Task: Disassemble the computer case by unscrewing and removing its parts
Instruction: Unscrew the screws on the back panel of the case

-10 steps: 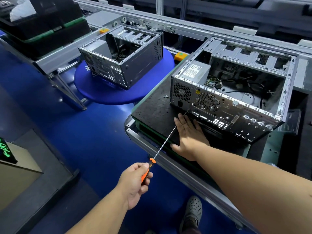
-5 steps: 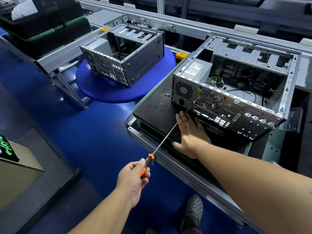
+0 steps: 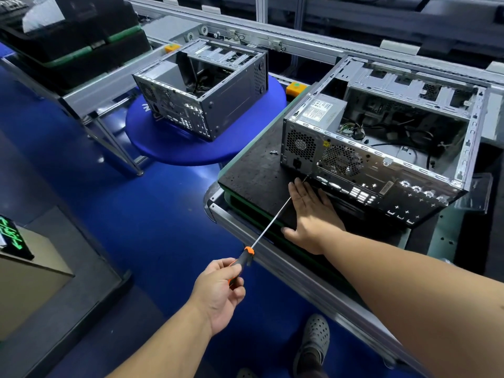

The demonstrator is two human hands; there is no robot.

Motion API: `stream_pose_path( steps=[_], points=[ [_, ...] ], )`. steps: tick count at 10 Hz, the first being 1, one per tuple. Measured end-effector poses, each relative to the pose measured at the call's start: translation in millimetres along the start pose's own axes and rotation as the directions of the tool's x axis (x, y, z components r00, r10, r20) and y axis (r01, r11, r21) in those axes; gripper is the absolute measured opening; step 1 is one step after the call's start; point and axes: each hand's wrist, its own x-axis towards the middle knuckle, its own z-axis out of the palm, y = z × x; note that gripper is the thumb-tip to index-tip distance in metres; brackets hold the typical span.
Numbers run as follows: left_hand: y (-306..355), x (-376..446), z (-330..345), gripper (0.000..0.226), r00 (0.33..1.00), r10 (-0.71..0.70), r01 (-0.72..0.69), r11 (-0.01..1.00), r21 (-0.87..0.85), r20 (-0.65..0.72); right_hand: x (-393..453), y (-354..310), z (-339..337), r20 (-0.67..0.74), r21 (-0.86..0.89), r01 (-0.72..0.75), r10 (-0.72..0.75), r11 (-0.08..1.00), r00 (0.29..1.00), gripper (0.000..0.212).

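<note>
The left hand [image 3: 218, 289] grips the orange-and-black handle of a long-shafted screwdriver [image 3: 268, 230], fingers and thumb curled round it; the right hand [image 3: 311, 214] lies flat and open, palm down, on the dark tabletop [image 3: 251, 175] with its fingertips at the lower rear edge of the computer case [image 3: 381, 148]. Compared with the views of a second earlier, little has changed: the right hand rests in the same spot against the case, the left hand sits slightly lower on the handle, and the shaft holds the same line, its tip at the rear panel just above the right fingertips. The exact screw under the tip is too small to make out. This steadiness suggests that a rear-panel screw is being turned, with the right hand bracing the case. The case lies on the tabletop with its open side up, the power supply [image 3: 321, 110] and cables still inside, so most of the disassembly appears to remain. Two small loose screws [image 3: 273, 152] lie on the tabletop just beside the case's left corner. A second case [image 3: 207, 94] stands well apart on a round blue table [image 3: 169, 148].
</note>
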Motion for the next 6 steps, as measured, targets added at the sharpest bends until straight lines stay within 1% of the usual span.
stream_pose_path(
  steps=[1, 2, 3, 4, 5, 6],
  points=[
    [-2.7, -1.2, -2.7, 0.018, 0.999, 0.022, -0.023, 0.997, 0.067, 0.023, 0.4, 0.0, 0.4, -0.005, 0.003, -0.004, 0.004, 1.0, 1.0, 0.115],
    [-4.2, -1.4, -5.0, 0.023, 0.999, 0.03, -0.032, 0.995, 0.099, 0.021, 0.6, 0.0, 1.0, -0.006, 0.001, -0.004, 0.004, 1.0, 1.0, 0.115],
    [-2.3, -2.5, -4.5, 0.028, 1.0, -0.007, 0.007, 0.994, 0.111, 0.001, 0.7, 0.0, 2.3, -0.011, 0.002, -0.002, 0.002, 1.0, 1.0, 0.114],
    [-0.3, -3.8, -0.6, 0.03, 0.998, -0.043, 0.048, 0.994, 0.097, -0.049, 1.4, 0.6, 2.1, -0.012, 0.004, -0.003, 0.003, 1.0, 1.0, 0.114],
    [0.6, -5.1, 2.3, 0.032, 0.997, -0.048, 0.052, 0.997, 0.065, -0.055, 0.6, 1.0, 1.9, -0.016, 0.002, -0.003, 0.003, 1.0, 1.0, 0.114],
    [3.1, -5.4, 2.4, 0.021, 0.999, -0.031, 0.032, 0.999, 0.012, -0.036, 0.8, 0.4, 2.1, -0.024, 0.007, -0.001, 0.002, 1.0, 1.0, 0.114]
  ],
)
